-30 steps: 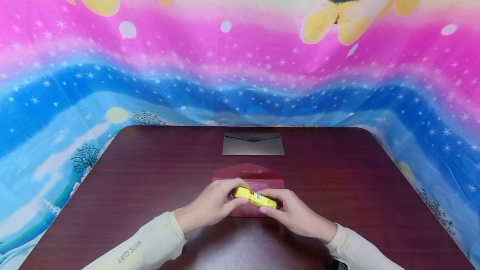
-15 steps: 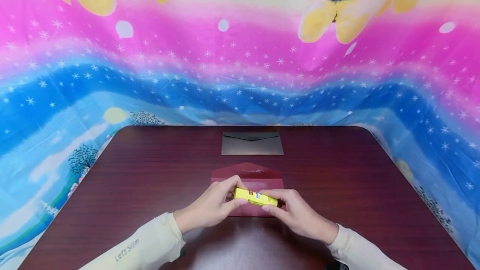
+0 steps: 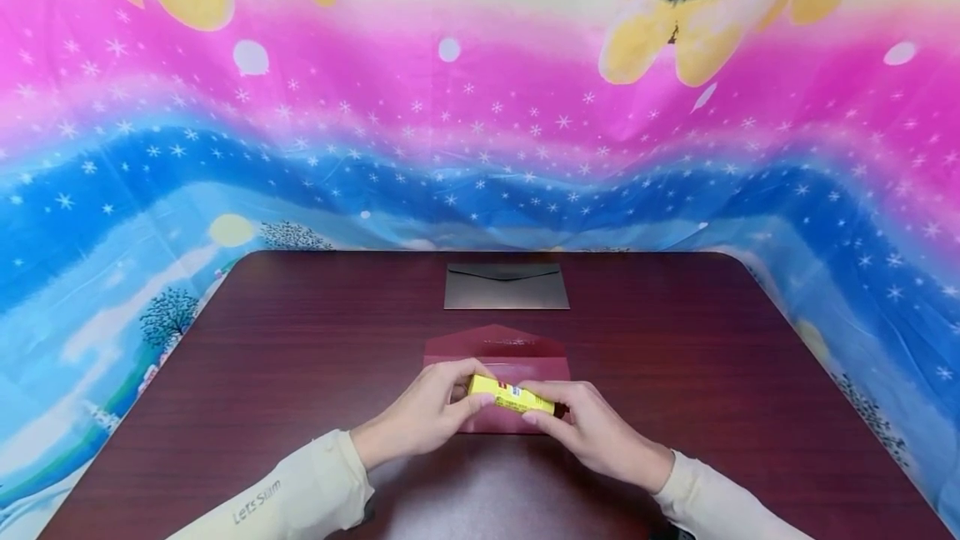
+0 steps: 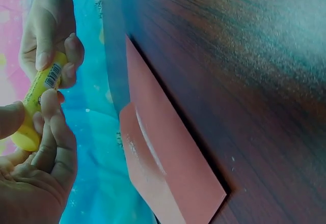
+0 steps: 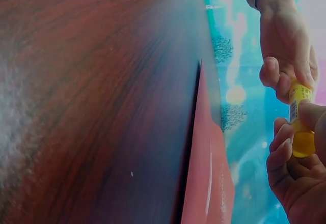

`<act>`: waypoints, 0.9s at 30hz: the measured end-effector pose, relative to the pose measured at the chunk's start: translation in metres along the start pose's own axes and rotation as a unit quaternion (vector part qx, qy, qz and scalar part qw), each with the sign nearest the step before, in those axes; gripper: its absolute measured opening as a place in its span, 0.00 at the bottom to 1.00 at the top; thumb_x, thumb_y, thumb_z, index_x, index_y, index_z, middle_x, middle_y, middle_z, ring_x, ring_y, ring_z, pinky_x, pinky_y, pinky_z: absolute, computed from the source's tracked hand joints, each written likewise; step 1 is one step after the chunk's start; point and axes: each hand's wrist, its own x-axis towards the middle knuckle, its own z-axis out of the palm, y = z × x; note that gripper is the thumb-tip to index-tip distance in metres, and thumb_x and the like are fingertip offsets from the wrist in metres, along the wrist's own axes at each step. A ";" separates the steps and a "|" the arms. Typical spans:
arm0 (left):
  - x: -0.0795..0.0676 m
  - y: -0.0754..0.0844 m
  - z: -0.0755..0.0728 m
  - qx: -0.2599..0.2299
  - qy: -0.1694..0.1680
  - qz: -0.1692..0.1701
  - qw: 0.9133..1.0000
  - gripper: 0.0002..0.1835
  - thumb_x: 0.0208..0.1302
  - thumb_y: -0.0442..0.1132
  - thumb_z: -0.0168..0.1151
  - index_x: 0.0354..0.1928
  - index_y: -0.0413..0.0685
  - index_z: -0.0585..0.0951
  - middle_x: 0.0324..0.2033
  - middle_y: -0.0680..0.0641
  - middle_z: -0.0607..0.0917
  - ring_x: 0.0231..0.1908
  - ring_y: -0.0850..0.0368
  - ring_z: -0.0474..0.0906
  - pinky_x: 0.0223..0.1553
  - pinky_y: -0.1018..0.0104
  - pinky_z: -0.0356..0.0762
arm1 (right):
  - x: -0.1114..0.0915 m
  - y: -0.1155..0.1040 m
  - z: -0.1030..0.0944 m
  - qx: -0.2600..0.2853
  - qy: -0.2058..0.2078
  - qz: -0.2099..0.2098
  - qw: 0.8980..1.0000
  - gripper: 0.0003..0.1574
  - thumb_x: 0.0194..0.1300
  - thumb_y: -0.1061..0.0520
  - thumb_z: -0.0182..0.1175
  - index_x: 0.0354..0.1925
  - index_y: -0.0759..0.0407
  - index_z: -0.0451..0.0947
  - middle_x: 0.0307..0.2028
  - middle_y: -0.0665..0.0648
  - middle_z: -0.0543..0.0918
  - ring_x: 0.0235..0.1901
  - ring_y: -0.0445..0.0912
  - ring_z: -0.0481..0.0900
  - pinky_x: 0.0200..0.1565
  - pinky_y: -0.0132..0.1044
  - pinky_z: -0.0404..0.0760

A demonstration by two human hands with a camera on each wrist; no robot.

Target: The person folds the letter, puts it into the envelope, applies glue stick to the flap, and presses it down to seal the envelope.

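Note:
A yellow glue stick (image 3: 512, 396) with a printed label lies crosswise between both hands, above the near part of a red envelope (image 3: 495, 343). My left hand (image 3: 420, 413) grips its left end between thumb and fingers. The other end is pinched by my right hand (image 3: 603, 433). In the left wrist view, the barcode on the glue stick (image 4: 36, 94) faces the camera; the right wrist view shows a rounded yellow end of the glue stick (image 5: 304, 145) within the right fingers. The envelope's flap is unfolded away from me, with shiny streaks on it. Hands partly cover the envelope's body.
Farther back on the dark red-brown wooden table (image 3: 322, 332) lies a grey envelope (image 3: 507, 292) with its flap down. A colourful printed cloth (image 3: 525, 132) hangs behind the table and along its sides.
Both hands stay nearly in place with the glue stick between them. The left fingers rise slightly and come back down, and the stick turns a little.

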 end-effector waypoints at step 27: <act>-0.003 0.001 0.005 0.447 0.049 0.210 0.868 0.17 0.69 0.44 0.63 0.57 0.49 0.79 0.43 0.54 0.82 0.38 0.63 0.78 0.41 0.68 0.81 | 0.002 -0.008 0.007 -0.094 0.064 -0.079 0.990 0.19 0.66 0.60 0.68 0.55 0.54 0.83 0.43 0.44 0.87 0.38 0.31 0.79 0.41 0.28 0.82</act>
